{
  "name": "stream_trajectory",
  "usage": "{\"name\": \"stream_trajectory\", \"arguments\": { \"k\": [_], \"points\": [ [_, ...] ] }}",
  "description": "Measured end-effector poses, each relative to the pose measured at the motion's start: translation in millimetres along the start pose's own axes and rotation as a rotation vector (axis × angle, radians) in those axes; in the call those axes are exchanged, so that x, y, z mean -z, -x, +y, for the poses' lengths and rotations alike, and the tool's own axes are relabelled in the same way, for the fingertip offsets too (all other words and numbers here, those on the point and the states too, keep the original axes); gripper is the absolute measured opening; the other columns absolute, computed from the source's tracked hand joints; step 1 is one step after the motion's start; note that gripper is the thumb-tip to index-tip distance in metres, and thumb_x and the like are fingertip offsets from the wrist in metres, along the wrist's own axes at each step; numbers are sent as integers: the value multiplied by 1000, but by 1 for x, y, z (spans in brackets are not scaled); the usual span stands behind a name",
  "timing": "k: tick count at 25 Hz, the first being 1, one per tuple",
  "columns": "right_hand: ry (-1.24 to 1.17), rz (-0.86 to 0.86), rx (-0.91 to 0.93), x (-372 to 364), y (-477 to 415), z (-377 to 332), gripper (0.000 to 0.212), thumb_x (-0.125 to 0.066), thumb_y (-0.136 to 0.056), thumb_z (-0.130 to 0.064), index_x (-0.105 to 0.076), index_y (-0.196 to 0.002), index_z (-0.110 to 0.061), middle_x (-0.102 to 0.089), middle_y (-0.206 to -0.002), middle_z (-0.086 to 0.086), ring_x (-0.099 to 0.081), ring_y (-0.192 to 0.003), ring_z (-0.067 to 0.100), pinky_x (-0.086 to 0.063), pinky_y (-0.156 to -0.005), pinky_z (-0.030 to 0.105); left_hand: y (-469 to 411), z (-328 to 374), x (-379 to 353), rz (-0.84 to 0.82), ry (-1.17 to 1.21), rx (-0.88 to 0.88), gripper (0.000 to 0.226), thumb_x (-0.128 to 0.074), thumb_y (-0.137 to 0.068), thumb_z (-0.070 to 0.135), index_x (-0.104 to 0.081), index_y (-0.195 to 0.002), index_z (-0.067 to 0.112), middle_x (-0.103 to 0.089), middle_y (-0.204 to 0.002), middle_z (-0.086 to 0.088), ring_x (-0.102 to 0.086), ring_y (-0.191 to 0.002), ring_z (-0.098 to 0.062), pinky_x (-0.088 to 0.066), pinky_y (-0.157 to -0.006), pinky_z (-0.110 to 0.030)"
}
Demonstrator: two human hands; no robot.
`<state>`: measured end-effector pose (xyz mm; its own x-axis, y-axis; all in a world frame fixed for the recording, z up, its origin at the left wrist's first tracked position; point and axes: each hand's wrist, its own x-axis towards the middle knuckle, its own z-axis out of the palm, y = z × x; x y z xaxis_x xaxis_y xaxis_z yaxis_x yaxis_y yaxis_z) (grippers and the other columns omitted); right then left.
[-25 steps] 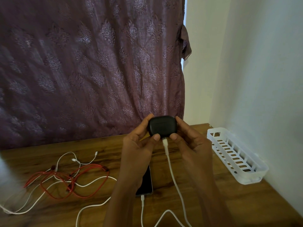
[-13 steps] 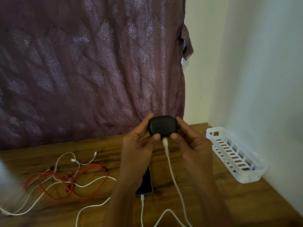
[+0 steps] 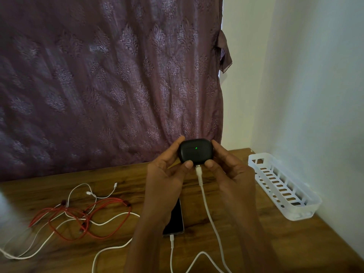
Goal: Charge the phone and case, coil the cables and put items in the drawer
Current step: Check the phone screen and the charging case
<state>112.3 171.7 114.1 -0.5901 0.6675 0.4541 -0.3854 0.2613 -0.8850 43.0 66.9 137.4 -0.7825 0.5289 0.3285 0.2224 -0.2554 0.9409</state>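
Note:
A small black earbud case (image 3: 195, 150) is held up above the wooden table (image 3: 122, 186) between my left hand (image 3: 167, 174) and my right hand (image 3: 226, 172). A green light glows on its front. A white cable (image 3: 204, 196) is plugged into its underside and hangs down toward me. The phone (image 3: 175, 221) lies flat on the table below my left forearm, partly hidden, with a second white cable (image 3: 172, 245) plugged into its near end.
A tangle of red cables (image 3: 82, 219) and white cables (image 3: 92, 194) lies on the table's left. A white slotted plastic basket (image 3: 283, 186) sits at the right by the wall. A purple patterned cloth (image 3: 110, 79) hangs behind the table.
A green light now shows on the case front; earlier frames showed none. Both hands and the case have stayed in nearly the same place.

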Motion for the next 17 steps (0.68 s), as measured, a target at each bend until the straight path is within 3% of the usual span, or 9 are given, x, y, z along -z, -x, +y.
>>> {"name": "stream_trajectory", "arguments": {
  "k": [6,17],
  "points": [
    [1,12,2,0,-1,2,40,-63,-82,-16,-55,-104,-48,-64,-109,-18,-58,-105,-6,-45,-80,3,-1,1,-1,-8,-11,2,54,-58,-82,-5,-50,-129,19,-67,-116,4,-63,-106,-5,-51,-93,-33],
    [2,18,-16,2,-4,6,40,-63,-83,-16,-55,-103,-49,-64,-105,-21,-59,-102,-7,-46,-76,3,-2,-1,-3,-5,-8,10,53,-59,-81,-4,-52,-127,22,-66,-117,2,-62,-108,-9,-51,-94,-36]
  ]
}}
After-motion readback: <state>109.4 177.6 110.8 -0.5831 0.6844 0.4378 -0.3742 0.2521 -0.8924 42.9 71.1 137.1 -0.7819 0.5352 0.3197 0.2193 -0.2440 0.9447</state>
